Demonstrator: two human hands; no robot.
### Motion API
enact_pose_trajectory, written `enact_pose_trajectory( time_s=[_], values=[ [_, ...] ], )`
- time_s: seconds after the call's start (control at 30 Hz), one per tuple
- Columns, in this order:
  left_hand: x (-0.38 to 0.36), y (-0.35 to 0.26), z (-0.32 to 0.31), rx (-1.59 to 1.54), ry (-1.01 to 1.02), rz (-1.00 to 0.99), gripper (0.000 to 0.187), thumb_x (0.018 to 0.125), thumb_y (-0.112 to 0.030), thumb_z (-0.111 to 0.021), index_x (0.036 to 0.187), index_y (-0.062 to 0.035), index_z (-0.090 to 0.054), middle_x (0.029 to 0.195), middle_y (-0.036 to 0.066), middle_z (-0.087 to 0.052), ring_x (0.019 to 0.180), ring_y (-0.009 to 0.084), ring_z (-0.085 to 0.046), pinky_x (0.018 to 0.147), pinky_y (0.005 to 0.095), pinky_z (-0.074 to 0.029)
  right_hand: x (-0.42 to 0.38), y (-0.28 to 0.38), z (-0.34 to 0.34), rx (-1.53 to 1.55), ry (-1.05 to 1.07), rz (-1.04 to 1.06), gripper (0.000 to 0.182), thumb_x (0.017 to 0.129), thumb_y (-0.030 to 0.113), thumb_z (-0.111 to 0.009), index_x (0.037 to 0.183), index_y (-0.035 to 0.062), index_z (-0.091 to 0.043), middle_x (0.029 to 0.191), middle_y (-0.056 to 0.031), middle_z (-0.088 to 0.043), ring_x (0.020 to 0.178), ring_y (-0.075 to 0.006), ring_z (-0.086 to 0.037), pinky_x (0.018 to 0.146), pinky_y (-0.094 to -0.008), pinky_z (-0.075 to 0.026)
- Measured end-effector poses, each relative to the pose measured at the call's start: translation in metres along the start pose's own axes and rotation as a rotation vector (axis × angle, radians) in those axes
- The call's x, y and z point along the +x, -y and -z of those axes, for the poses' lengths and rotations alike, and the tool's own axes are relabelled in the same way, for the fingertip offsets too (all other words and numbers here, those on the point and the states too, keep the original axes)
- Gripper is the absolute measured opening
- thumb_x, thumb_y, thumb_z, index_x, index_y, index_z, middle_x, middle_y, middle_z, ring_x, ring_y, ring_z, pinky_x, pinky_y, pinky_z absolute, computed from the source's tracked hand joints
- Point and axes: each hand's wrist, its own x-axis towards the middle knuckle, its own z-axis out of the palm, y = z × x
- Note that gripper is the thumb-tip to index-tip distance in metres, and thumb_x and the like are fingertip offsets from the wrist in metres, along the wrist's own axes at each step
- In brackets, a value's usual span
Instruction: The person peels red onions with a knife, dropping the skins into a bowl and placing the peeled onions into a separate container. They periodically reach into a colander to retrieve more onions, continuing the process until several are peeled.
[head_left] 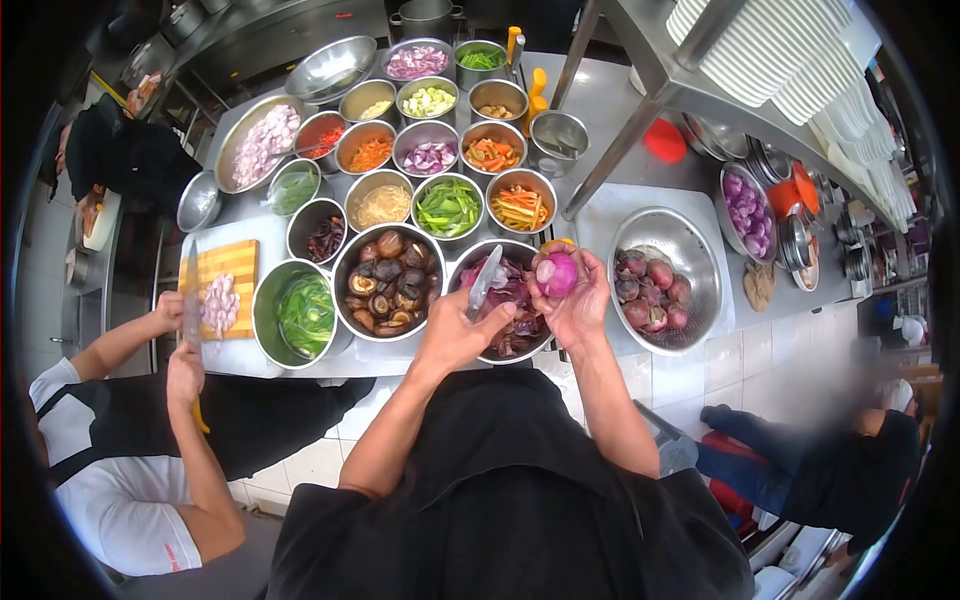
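Observation:
My left hand (458, 328) is closed around a small knife (487, 274), its blade pointing up and away from me. In my right hand (583, 303) is a red onion (557, 273), with bright purple flesh showing on the side facing the knife. Both hands are over a metal pot of onion skins (513, 340); the knife and onion are apart. To the right, a steel colander (705, 262) holds several unpeeled red onions (650, 295). Farther right stands a bowl of peeled purple onions (745, 212).
Beside my left hand are pots of mushrooms (388, 285) and green leaves (305, 312). Several pots of cut vegetables (448, 208) fill the counter ahead. At left, a co-worker's hands (180, 350) hold a knife by a cutting board (243, 265). A shelf post (618, 150) rises at right.

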Motion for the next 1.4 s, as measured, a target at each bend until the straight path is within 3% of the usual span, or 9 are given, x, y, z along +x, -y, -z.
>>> enact_pose_trajectory(
  time_s=[0.17,0.33,0.47,0.6,0.73,1.0,1.17,1.23,1.4],
  values=[
    [0.001,0.003,0.002,-0.015,0.018,0.027,0.034,0.080,-0.022,-0.073,0.101,0.0029,-0.067,0.085,0.012,-0.070,0.075,0.0143,-0.064,0.073,0.0302,-0.050,0.005,0.000,0.006,-0.178,-0.015,0.060,0.032,0.091,0.026,-0.043,0.115,0.0063,-0.053,0.095,-0.0101,-0.061,0.068,-0.0178,-0.058,0.049,-0.0243,-0.040],
    [0.001,-0.006,0.007,0.008,0.033,0.030,0.033,0.080,-0.026,-0.073,0.090,0.0052,-0.067,0.075,0.009,-0.069,0.069,0.0111,-0.061,0.064,0.0295,-0.048,0.002,-0.001,0.009,-0.081,-0.026,0.014,0.032,0.092,0.026,-0.048,0.116,0.0050,-0.053,0.094,-0.0093,-0.061,0.070,-0.0168,-0.058,0.048,-0.0236,-0.040],
    [0.004,0.003,0.013,0.101,0.080,0.041,0.035,0.078,-0.024,-0.074,0.097,0.0036,-0.067,0.081,0.016,-0.069,0.074,0.0213,-0.066,0.069,0.0337,-0.051,-0.002,0.000,0.008,-0.092,-0.091,-0.011,0.028,0.088,0.026,-0.060,0.108,0.0069,-0.056,0.084,-0.0029,-0.057,0.065,-0.0116,-0.054,0.046,-0.0222,-0.037],
    [0.001,0.004,0.015,0.598,0.094,-0.058,0.038,0.074,-0.028,-0.074,0.089,0.0049,-0.062,0.073,0.023,-0.065,0.071,0.0361,-0.066,0.066,0.0421,-0.051,-0.015,0.007,0.016,-0.155,-0.211,0.117,0.029,0.087,0.030,-0.061,0.106,0.0075,-0.057,0.083,-0.0021,-0.057,0.063,-0.0116,-0.054,0.043,-0.0216,-0.036],
    [0.008,0.016,-0.007,0.753,0.265,-0.175,0.042,0.072,-0.031,-0.075,0.089,0.0040,-0.058,0.071,0.024,-0.064,0.073,0.0418,-0.064,0.067,0.0483,-0.050,-0.032,0.019,0.031,-0.132,-0.296,0.209,0.028,0.090,0.028,-0.058,0.105,0.0045,-0.058,0.077,-0.0031,-0.056,0.064,-0.0158,-0.055,0.043,-0.0216,-0.035],
    [0.040,0.021,-0.036,1.036,0.445,-0.078,0.034,0.073,-0.026,-0.072,0.091,0.0025,-0.063,0.089,0.022,-0.067,0.084,0.0355,-0.067,0.075,0.0450,-0.052,-0.057,0.062,0.051,0.006,-0.467,0.427,0.023,0.087,0.026,-0.064,0.101,0.0087,-0.057,0.084,-0.0025,-0.059,0.062,-0.0156,-0.057,0.043,-0.0223,-0.040],
    [0.034,-0.038,-0.023,0.915,0.344,0.022,0.053,0.069,-0.041,-0.077,0.089,0.0064,-0.064,0.086,0.023,-0.067,0.086,0.0371,-0.065,0.079,0.0448,-0.049,-0.052,0.119,0.092,-0.098,-0.377,0.488,0.024,0.091,0.028,-0.060,0.103,0.0084,-0.056,0.085,-0.0040,-0.058,0.067,-0.0128,-0.056,0.050,-0.0210,-0.045],
    [0.033,-0.044,-0.025,0.833,0.206,0.025,0.053,0.070,-0.043,-0.076,0.089,0.0054,-0.064,0.077,0.023,-0.066,0.079,0.0389,-0.065,0.073,0.0457,-0.049,-0.046,0.144,0.108,-0.080,-0.551,0.609,0.025,0.092,0.032,-0.058,0.100,0.0076,-0.055,0.078,-0.0061,-0.059,0.063,-0.0165,-0.056,0.048,-0.0243,-0.043],
    [0.032,-0.040,-0.044,0.496,0.002,0.002,0.030,0.079,-0.025,-0.073,0.087,0.0037,-0.067,0.065,0.011,-0.066,0.057,0.0157,-0.060,0.058,0.0319,-0.047,-0.028,0.228,0.179,-0.255,-0.733,0.636,0.038,0.087,0.017,-0.059,0.122,0.0037,-0.050,0.095,-0.0034,-0.057,0.076,-0.0138,-0.053,0.062,-0.0225,-0.041]
  ],
)
